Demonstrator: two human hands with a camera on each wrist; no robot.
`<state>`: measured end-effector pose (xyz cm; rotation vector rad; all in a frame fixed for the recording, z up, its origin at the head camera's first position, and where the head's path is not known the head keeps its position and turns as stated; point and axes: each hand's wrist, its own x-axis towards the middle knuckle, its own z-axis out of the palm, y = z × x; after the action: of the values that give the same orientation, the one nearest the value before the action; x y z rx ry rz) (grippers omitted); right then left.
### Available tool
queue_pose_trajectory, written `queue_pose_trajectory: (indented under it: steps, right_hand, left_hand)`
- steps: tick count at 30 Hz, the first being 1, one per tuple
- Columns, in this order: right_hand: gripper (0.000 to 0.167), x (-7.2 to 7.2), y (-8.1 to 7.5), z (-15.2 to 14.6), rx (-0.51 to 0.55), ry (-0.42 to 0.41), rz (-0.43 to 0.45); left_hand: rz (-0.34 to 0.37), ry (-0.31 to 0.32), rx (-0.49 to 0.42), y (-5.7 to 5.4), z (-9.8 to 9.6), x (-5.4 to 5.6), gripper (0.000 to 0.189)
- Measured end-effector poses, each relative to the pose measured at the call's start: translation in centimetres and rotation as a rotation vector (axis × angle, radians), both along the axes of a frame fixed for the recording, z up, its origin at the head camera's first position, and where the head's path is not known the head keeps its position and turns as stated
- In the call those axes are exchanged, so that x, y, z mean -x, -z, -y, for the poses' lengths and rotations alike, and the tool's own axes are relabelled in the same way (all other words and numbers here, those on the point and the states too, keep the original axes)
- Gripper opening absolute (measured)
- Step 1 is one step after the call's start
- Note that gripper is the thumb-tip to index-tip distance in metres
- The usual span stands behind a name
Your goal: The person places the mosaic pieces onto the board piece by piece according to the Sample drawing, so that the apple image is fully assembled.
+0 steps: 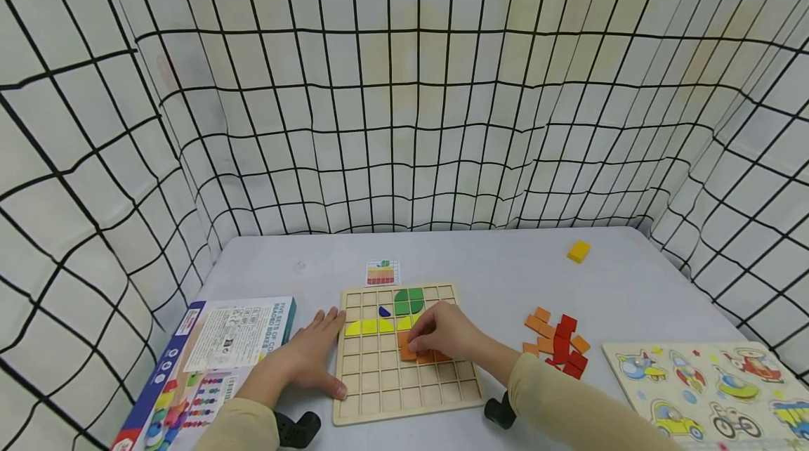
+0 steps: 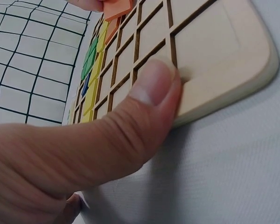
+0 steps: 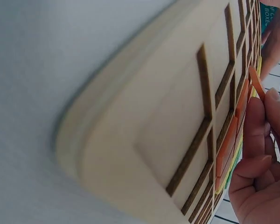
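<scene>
A wooden grid board [image 1: 373,395] lies on the table, with yellow pieces [image 1: 362,327], a green leaf shape [image 1: 409,301] and a small blue piece [image 1: 384,311] set in its upper part. My left hand [image 1: 310,356] lies along the board's left side, fingers near the upper edge. In the left wrist view the thumb [image 2: 151,84] presses on the board near its corner. My right hand [image 1: 450,330] pinches an orange tile [image 3: 256,83] between thumb and finger, tilted over the grid. Beside it, more orange tiles [image 3: 226,147] sit in the board, partly hidden by the hand.
A picture card [image 1: 382,272] lies behind the board. Loose red tiles [image 1: 561,348] and orange tiles [image 1: 538,325] are scattered to the right, near a vehicle puzzle board [image 1: 708,388]. A printed box [image 1: 221,360] stands left. A yellow block [image 1: 578,251] is farther back. Netting surrounds the table.
</scene>
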<state>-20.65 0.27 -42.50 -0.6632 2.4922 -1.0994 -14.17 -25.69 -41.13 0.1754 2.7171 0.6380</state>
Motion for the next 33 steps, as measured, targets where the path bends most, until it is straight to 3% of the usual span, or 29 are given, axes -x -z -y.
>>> queue_pose_trajectory:
  steps: [15, 26, 33]
  right_hand:
    - [0.006, -1.0, -0.1, 0.8, -0.144, -0.044, -0.121]
    - [0.006, -1.1, -0.2, 0.5, -0.127, -0.028, -0.143]
    - [0.005, 0.4, -0.5, -2.8, -0.080, 0.036, -0.155]
  left_hand:
    - [-0.001, 0.000, -0.002, -0.1, 0.0, 0.1, 0.129]
    - [-0.015, 0.010, -0.037, 0.3, 0.4, -0.1, 0.129]
    - [-0.013, 0.017, -0.034, 0.2, 0.4, -0.1, 0.128]
